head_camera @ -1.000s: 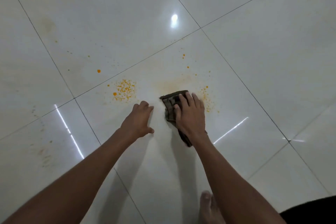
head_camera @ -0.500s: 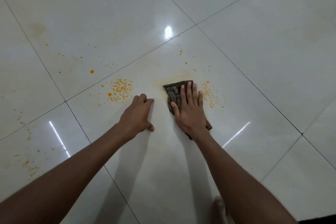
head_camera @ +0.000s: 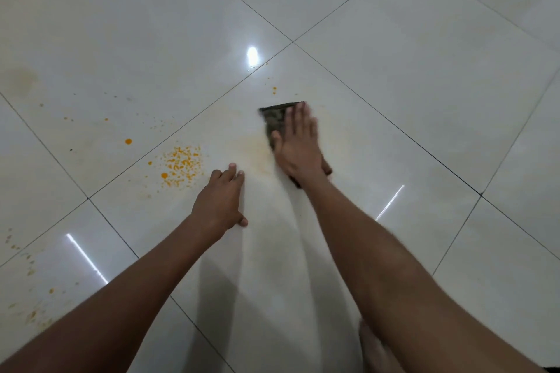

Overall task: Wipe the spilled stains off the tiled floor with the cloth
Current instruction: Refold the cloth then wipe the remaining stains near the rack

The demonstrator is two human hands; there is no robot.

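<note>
My right hand [head_camera: 298, 145] lies flat on a dark brown cloth [head_camera: 274, 118], pressing it against the white tiled floor [head_camera: 409, 76]. The cloth's far corner shows beyond my fingers and a bit sticks out by my wrist. My left hand [head_camera: 221, 200] rests on the floor, fingers together, nothing in it. An orange splatter patch [head_camera: 181, 165] lies just left of my left hand. A faint yellowish smear [head_camera: 257, 145] sits left of the cloth. Small orange dots [head_camera: 274, 89] lie beyond the cloth.
More orange drops [head_camera: 128, 141] and fine specks mark the tile to the left. Pale dried spots [head_camera: 30, 312] lie at the lower left. A bare foot [head_camera: 372, 348] shows at the bottom edge. Dark grout lines cross the floor diagonally.
My right hand has pushed the cloth forward, away from me. The orange specks that lay right of the cloth are gone, leaving a faint smear. My left hand has stayed planted.
</note>
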